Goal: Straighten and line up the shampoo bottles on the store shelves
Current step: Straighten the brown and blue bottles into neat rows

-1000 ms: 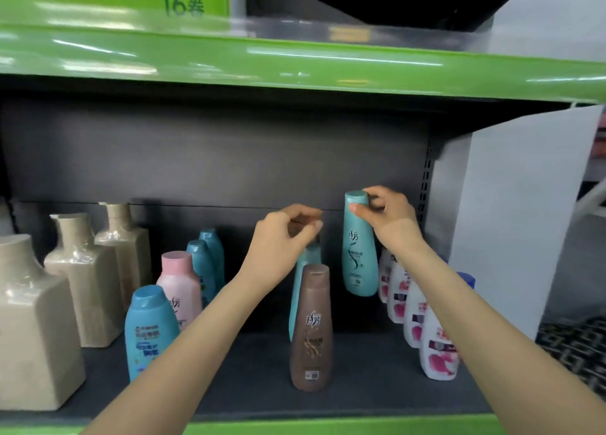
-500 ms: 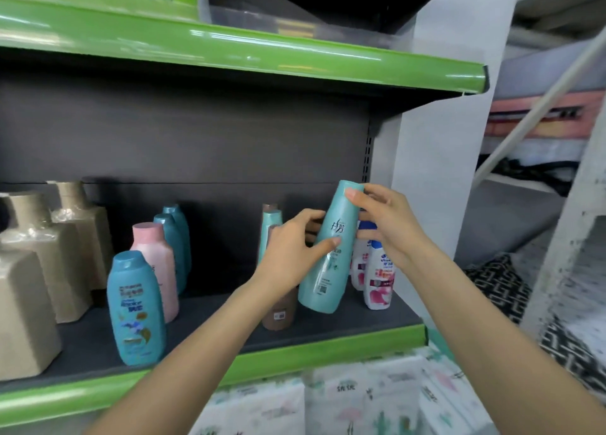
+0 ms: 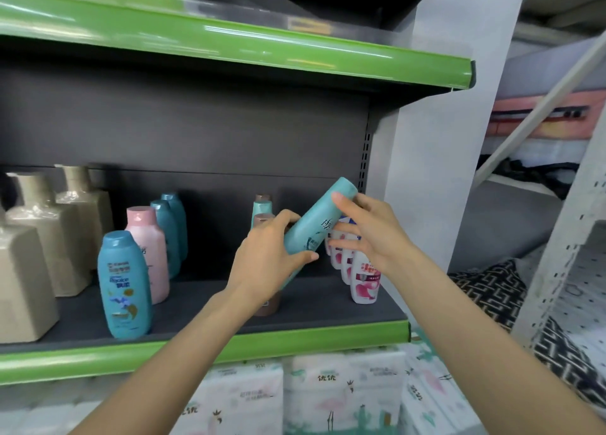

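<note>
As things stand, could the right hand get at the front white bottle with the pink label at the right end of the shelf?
Probably yes. The right hand hovers open just above the white bottle, nothing between them. Its fingers only touch the tilted teal bottle, which the left hand grips.

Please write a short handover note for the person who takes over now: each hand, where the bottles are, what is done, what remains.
Left hand: grip around the lower body of the tilted teal plastic shampoo bottle.
Right hand: fingers straight, touching the bottle near its cap.
Done: the white-and-pink bottles stand in a row at the right end of the dark shelf.
Left: set the teal bottle upright in line; the brown bottle stands behind the left hand.
</note>
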`<state>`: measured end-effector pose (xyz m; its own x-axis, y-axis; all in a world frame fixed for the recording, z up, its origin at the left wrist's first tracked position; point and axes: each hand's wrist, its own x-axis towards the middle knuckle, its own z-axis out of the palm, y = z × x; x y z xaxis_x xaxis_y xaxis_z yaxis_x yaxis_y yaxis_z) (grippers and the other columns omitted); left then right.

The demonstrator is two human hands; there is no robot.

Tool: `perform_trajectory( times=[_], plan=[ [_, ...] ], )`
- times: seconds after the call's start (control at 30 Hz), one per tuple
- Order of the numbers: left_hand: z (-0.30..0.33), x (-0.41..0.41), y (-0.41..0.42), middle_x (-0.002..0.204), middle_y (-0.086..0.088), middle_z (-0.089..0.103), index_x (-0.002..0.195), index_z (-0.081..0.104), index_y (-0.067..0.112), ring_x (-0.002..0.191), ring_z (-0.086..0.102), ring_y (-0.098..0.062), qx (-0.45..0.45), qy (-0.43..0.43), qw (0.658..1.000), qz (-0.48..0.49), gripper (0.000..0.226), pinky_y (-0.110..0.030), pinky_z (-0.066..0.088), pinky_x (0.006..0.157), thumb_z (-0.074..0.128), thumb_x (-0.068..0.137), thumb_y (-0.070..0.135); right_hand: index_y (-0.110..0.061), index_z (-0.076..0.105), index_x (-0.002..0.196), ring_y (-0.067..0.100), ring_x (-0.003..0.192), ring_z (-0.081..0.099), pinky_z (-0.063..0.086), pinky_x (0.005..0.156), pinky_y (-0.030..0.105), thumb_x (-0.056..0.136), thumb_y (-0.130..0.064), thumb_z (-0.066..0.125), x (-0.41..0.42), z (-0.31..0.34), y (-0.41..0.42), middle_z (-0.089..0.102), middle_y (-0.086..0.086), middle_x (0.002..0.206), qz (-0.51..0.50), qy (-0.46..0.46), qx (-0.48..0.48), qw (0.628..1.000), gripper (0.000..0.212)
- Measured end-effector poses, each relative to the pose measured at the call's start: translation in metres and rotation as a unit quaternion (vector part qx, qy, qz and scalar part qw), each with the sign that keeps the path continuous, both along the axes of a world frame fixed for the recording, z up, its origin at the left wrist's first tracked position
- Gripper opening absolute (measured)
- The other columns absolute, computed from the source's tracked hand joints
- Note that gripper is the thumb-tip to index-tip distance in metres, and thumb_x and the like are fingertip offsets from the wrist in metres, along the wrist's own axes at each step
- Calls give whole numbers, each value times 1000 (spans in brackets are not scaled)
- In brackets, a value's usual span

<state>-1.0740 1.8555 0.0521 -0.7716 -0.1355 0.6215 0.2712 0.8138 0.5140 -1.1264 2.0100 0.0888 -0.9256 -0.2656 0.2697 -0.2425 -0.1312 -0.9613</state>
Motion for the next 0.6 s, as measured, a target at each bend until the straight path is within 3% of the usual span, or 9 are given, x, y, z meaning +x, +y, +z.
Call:
perform_trajectory(
  times=[0.13, 0.23, 0.3, 0.4, 0.5, 0.6],
  plan=[
    [1, 4, 5, 102, 10, 56, 112, 49, 32, 90, 54, -15, -67, 14, 997, 35, 49, -31, 44, 69, 74, 71, 45, -8, 65, 96, 25, 87, 71, 60, 71, 37, 85, -22, 69, 0, -4, -1, 69, 10, 95, 4, -13, -55, 998, 19],
    [5, 7, 1, 105, 13, 57, 115, 51, 35, 92, 56, -12, -76, 1, 997, 19, 49, -34, 49, 76, 71, 72, 49, -2, 64, 100, 28, 93, 70, 60, 75, 38, 88, -17, 65, -2, 0, 4, 69, 16, 104, 28, -12, -100, 995, 20],
    [4, 8, -5, 102, 14, 62, 114, 54, 37, 90, 59, -8, -42, -31, 998, -21, 48, -32, 51, 79, 70, 72, 51, -2, 63, 102, 28, 97, 69, 59, 77, 39, 90, -15, 62, -6, 0, 8, 69, 16, 108, 45, -11, -130, 990, 18],
    [-2, 14, -15, 100, 16, 65, 112, 59, 35, 90, 59, 1, 48, -71, 993, -85, 49, -15, 46, 75, 75, 68, 48, -3, 60, 107, 29, 102, 67, 59, 78, 38, 92, -14, 57, -12, -1, 14, 69, 15, 111, 64, -17, -177, 982, 19],
    [-4, 18, -17, 104, 17, 64, 110, 62, 32, 93, 58, 4, 106, -51, 986, -116, 52, -12, 43, 77, 82, 62, 39, -3, 56, 112, 30, 106, 65, 58, 80, 38, 95, -14, 51, -16, -6, 15, 66, 16, 118, 102, -38, -218, 970, 21],
    [-6, 19, -14, 104, 17, 61, 111, 61, 29, 90, 56, 5, 100, -6, 991, -93, 58, -4, 41, 74, 85, 59, 35, 0, 50, 122, 30, 109, 64, 57, 80, 36, 96, -14, 46, -19, -10, 14, 60, 18, 126, 140, -57, -252, 956, 29]
  ],
)
